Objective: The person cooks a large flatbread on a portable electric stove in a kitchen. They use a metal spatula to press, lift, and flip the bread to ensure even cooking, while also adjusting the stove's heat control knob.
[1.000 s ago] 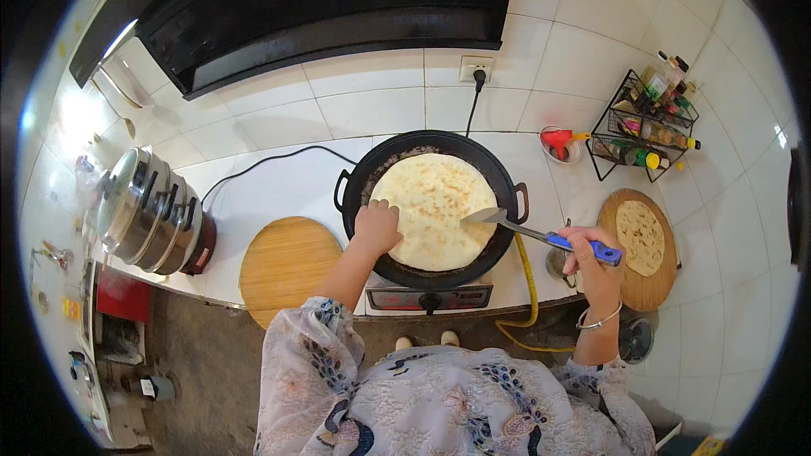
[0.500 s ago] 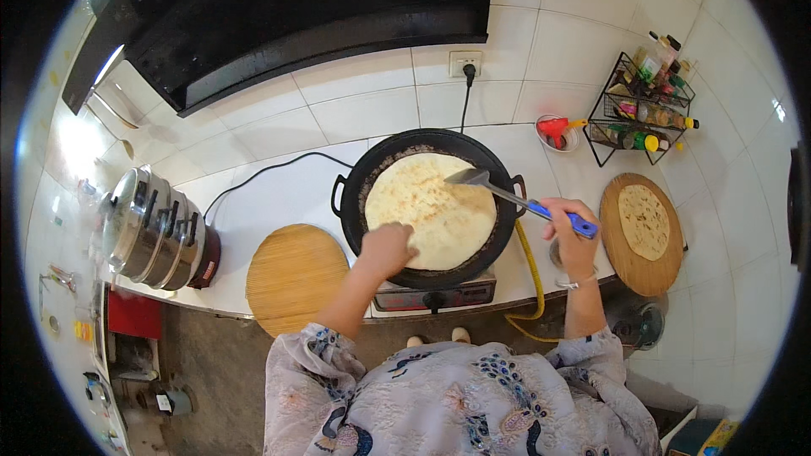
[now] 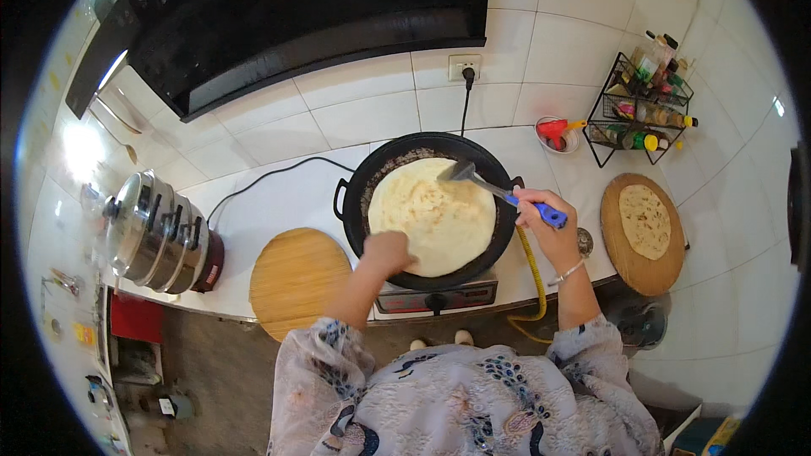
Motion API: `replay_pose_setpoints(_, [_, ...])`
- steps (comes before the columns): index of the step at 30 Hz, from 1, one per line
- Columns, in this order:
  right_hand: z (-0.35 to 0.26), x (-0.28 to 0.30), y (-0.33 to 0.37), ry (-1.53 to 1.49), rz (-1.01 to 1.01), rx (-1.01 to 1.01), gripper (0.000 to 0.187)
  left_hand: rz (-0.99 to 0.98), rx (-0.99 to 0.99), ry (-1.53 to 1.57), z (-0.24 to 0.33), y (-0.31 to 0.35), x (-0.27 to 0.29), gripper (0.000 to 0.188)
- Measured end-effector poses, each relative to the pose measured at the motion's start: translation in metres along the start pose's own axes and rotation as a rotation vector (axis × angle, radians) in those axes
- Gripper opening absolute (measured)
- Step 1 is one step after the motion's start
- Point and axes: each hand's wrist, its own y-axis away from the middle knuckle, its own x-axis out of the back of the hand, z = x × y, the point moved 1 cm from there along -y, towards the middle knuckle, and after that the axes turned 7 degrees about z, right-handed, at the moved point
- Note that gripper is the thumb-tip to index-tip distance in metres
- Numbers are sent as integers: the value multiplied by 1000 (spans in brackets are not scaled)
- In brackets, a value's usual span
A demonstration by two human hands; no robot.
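A large pale flatbread point(image 3: 435, 224) with light brown spots lies in a black two-handled pan point(image 3: 359, 190). My left hand point(image 3: 387, 253) is curled at its near left edge, fingertips partly hidden, closed on the bread. In my right hand point(image 3: 549, 224) is a spatula point(image 3: 490, 188) with a blue handle and metal blade. The blade rests on the upper right part of the flatbread, and its handle crosses the pan's right rim.
The pan stands on a gas stove point(image 3: 437, 300) with a yellow hose point(image 3: 533, 274). A round wooden board point(image 3: 300, 279) lies left; another board point(image 3: 621, 257) at right holds a cooked flatbread point(image 3: 644, 221). A steamer point(image 3: 156, 228), spice rack point(image 3: 638, 114) and bowl point(image 3: 559, 135) stand around.
My right hand has moved left and slightly up along the spatula's handle, toward the pan. The spatula blade has shifted slightly left. My left hand stays at the bread's edge.
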Motion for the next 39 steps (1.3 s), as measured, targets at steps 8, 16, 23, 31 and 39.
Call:
replay_pose_setpoints(8, [-50, 42, 32, 107, 54, -60, 13, 392, -111, 47, -3, -12, 15, 39])
replay_pose_setpoints(16, [-50, 38, 34, 205, 54, -119, 12, 180, 52, 7, -28, -30, -3, 39])
replay_pose_setpoints(23, [13, 2, -1, -88, 69, -28, 12, -175, -252, 369, 21, 2, 7, 41])
replay_pose_setpoints(31, [-53, 52, 42, 80, 57, -90, 14, 380, -99, 20, -29, -49, 14, 38])
replay_pose_setpoints(39, [-47, 33, 38, 200, 80, -69, 11, 237, 54, -7, -37, -70, 9, 37])
